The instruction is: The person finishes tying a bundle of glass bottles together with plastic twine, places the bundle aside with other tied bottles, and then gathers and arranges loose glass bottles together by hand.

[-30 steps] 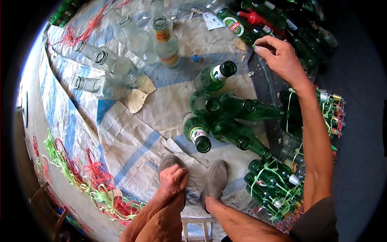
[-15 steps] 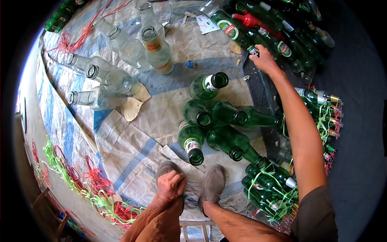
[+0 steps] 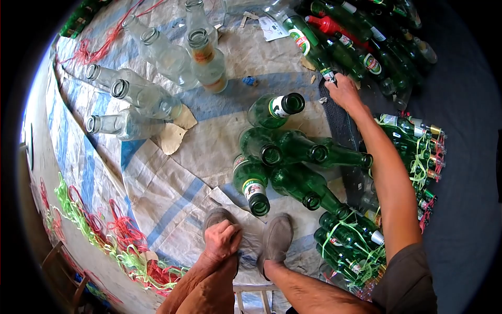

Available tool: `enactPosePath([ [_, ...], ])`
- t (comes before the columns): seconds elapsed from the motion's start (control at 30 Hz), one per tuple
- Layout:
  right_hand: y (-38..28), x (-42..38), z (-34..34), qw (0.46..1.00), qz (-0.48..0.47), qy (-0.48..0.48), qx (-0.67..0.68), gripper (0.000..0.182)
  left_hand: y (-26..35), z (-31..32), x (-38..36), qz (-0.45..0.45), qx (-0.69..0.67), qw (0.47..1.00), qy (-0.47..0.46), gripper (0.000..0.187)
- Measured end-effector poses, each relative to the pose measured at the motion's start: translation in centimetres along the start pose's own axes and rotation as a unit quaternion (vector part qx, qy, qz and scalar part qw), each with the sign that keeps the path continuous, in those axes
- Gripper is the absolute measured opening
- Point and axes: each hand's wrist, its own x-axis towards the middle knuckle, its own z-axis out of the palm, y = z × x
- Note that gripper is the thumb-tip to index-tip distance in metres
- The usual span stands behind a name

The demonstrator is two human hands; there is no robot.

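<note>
My right hand [image 3: 345,90] reaches far ahead and grips the neck of a green labelled bottle [image 3: 306,44] lying at the edge of a pile of green bottles [image 3: 374,47]. My left hand [image 3: 221,240] rests closed on my knee, above my grey shoes [image 3: 276,236]. In front of my feet stands a cluster of upright green bottles [image 3: 285,157] on a woven blue-and-white tarp [image 3: 157,183].
Several clear glass bottles [image 3: 151,78] stand at the far left of the tarp. Bundles of green bottles tied with green and red string [image 3: 355,235] lie at my right. Loose red and green string [image 3: 104,230] runs along the tarp's left edge.
My right hand has reached forward from above the pile and closed on the neck of a green bottle, drawing it slightly towards me. The left hand has stayed put.
</note>
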Motion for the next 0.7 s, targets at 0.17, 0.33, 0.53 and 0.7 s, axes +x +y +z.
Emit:
enactPosePath([
  [0.17,0.2,-6.0,-2.3,0.996,-0.023,0.059,0.056,0.035,0.0,0.1,-0.1,0.003,0.010,1.000,0.009,0.021],
  [0.33,-1.3,-10.9,-6.7,0.983,-0.056,0.140,0.108,0.030,-0.1,0.2,-0.2,0.001,0.012,1.000,0.008,0.021],
  [0.53,-4.0,-13.6,-10.8,0.964,-0.107,0.210,0.127,0.024,0.0,0.5,-0.2,0.002,0.010,1.000,0.014,0.022],
  [0.7,-6.3,-14.8,-12.9,0.958,-0.140,0.208,0.137,0.023,0.2,0.4,-0.3,0.000,0.013,1.000,0.012,0.021],
])
